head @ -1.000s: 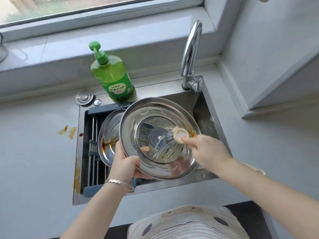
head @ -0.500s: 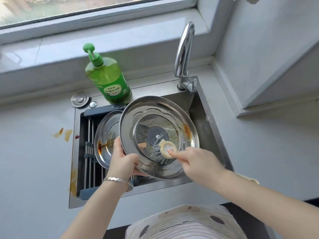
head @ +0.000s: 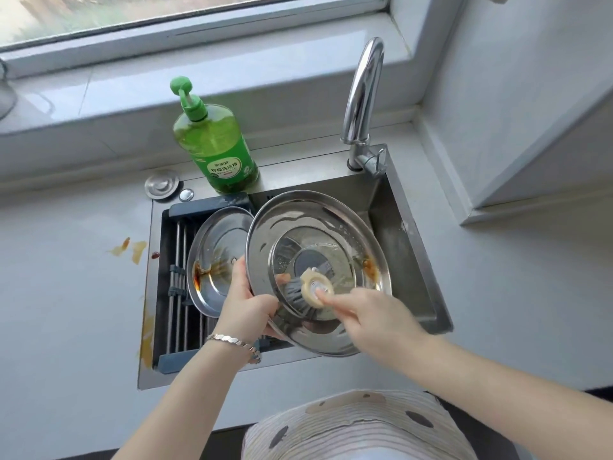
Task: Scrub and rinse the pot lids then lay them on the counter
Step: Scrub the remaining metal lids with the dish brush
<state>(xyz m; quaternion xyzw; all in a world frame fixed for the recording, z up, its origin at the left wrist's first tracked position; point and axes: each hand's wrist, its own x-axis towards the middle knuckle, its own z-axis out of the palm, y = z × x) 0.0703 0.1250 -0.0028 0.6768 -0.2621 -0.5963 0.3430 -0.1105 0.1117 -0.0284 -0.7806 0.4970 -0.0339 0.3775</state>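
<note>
A large steel pot lid (head: pixel 298 220) with a glass centre is tilted over the sink, underside towards me. My left hand (head: pixel 247 305) grips its lower left rim. My right hand (head: pixel 371 322) holds a round cream-topped scrub brush (head: pixel 315 288), whose dark bristles press on the lower left of the glass. A brown stain (head: pixel 370 268) marks the lid's right side. A smaller steel lid (head: pixel 215 257), streaked with brown sauce, leans on the drain rack behind my left hand.
The steel sink (head: pixel 404 240) has a slatted drain rack (head: pixel 179 293) on its left half and a tap (head: pixel 360 104) at the back. A green dish soap bottle (head: pixel 215 144) stands behind. Sauce spots (head: pixel 131 249) stain the grey counter (head: pixel 66 293) on the left.
The brush has moved from the right side of the glass centre down to its lower left. My left hand keeps its grip on the lid's rim.
</note>
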